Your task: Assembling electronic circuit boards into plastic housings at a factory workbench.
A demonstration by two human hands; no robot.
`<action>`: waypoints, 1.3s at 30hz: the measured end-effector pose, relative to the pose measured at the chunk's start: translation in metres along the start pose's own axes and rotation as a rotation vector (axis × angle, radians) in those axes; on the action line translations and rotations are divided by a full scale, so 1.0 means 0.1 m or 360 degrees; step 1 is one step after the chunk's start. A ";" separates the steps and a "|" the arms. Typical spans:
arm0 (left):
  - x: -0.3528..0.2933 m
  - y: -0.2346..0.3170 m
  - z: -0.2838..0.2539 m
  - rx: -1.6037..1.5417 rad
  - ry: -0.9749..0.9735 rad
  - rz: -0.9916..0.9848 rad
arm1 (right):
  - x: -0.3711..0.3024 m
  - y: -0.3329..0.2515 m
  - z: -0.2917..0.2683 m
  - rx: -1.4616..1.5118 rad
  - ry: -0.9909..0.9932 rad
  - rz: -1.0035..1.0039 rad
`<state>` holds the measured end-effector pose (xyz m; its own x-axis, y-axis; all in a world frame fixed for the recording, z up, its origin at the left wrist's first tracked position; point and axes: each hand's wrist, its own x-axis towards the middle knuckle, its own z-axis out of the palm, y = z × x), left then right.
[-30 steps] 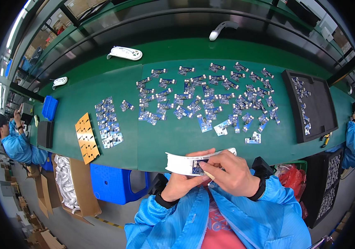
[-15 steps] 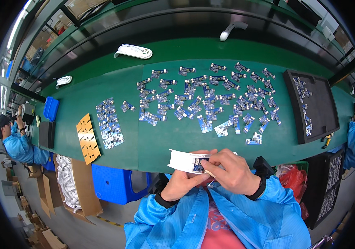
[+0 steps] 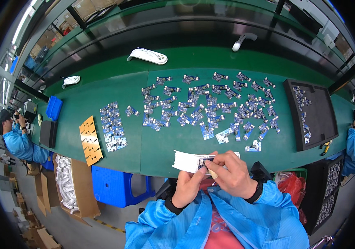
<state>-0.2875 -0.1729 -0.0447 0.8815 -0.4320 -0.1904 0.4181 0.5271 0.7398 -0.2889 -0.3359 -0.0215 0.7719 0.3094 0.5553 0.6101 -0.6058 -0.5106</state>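
Note:
Just off the bench's front edge, my left hand [image 3: 187, 189] is closed around a white plastic shell [image 3: 185, 161] from below, its thumb up by the board. A small blue circuit board [image 3: 203, 162] sits at the shell's right part, partly covered by fingers. My right hand [image 3: 236, 175] is closed, thumb and fingers pinched at the board's right end. Under those fingers shows a pale yellowish bit I cannot make out. Loose blue circuit boards [image 3: 207, 131] lie spread over the green bench [image 3: 161, 151] beyond my hands.
Left on the bench are a yellow-orange panel [image 3: 90, 141] and rows of boards [image 3: 112, 124]. A black foam tray [image 3: 324, 112] stands right. White shells [image 3: 149, 56] lie at the back. Below are a blue stool [image 3: 115, 186] and a carton of white parts [image 3: 66, 182]. Co-workers are at both sides.
The view has shifted slightly, so the bench appears lower and further right. Both hands stay on the shell and board; my left thumb has moved up closer to the board.

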 end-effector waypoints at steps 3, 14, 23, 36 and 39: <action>0.01 -0.06 0.00 0.0047 0.0015 0.0058 | -0.03 -0.01 0.00 -0.0060 -0.0008 -0.0028; 0.04 0.00 -0.04 0.0022 -0.0025 -0.0058 | -0.01 0.25 -0.30 0.0487 -0.0182 0.0476; 0.09 0.12 -0.10 0.0111 -0.0080 -0.0180 | -0.01 0.26 -0.28 0.0975 -0.0426 0.0862; 1.56 2.09 -0.87 0.0638 0.0296 0.0512 | -0.02 0.55 -0.40 0.0908 0.0132 0.0851; 2.26 2.54 -1.60 0.0660 0.0703 0.0476 | 0.07 0.49 -0.52 0.0972 0.0066 0.0914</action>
<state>0.0530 -0.0196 -0.0025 0.9900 0.0753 -0.1197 0.1011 0.2149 0.9714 -0.2626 -0.4017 -0.0081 0.9922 0.0394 0.1185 0.1232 -0.1539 -0.9804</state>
